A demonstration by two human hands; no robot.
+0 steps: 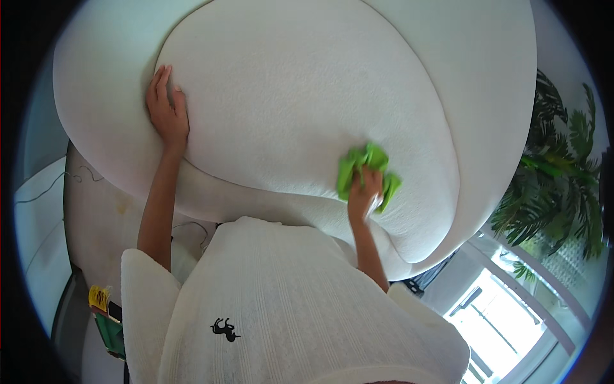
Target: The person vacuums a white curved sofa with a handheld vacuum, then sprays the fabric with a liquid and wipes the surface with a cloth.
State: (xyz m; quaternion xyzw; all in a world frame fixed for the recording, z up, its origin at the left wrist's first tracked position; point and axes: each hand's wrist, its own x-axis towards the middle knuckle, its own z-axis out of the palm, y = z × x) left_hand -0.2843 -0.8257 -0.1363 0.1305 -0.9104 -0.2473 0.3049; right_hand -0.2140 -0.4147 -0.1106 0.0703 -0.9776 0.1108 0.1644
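Note:
A bright green cloth (pixel 349 178) is bunched under my right hand (pixel 365 194), pressed on the lower right part of a large off-white upholstered cushion (pixel 297 105). Something pale or shiny shows at the heel of this hand, too blurred to name. My left hand (pixel 167 113) lies along the cushion's left edge, by the seam where it meets the rounded padded rim (pixel 105 105). No object is in it, and its thumb stands apart from the fingers. The padded rim curves around the cushion on both sides and in front of my body.
Green palm-like leaves (pixel 551 206) stand on the right, above a bright window (pixel 499 317). A thin cable (pixel 45 192) runs at the far left. Low on the left is a green and yellow item (pixel 108 326), partly behind my white sleeve (pixel 146 297). Brownish stains (pixel 123 204) mark the pale floor.

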